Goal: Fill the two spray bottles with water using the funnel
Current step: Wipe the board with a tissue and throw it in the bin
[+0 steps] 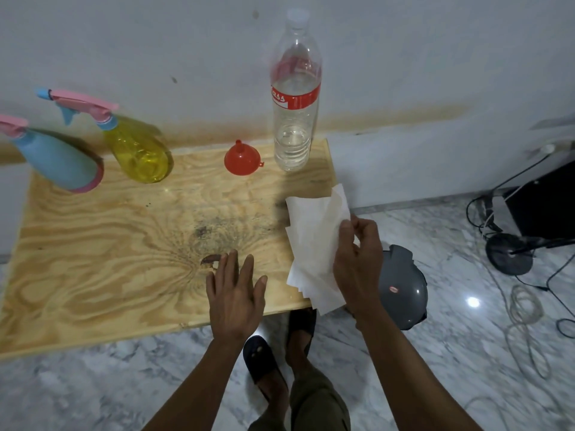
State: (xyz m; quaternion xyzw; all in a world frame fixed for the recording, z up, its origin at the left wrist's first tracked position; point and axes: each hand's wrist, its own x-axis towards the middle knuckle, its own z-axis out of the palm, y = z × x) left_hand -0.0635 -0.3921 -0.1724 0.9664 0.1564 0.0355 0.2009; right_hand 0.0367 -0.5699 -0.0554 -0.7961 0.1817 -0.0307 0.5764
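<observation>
A blue spray bottle (56,160) and a yellow spray bottle (137,150), both with pink trigger heads fitted, stand at the back left of the plywood table (93,259). A red funnel (241,158) sits upside down, spout up, near the back middle. Beside it on the right stands a tall clear water bottle (294,104) with a red label, capped and partly filled. My left hand (235,293) hovers flat over the table's front edge, fingers spread, holding nothing. My right hand (357,262) pinches white paper tissues (314,244) at the table's right edge.
A grey lidded bin (403,287) stands on the marble floor just right of the table. Cables, a round black stand base (508,253) and a dark box lie at the far right. A white wall runs behind the table. My feet in dark slippers show below the table's edge.
</observation>
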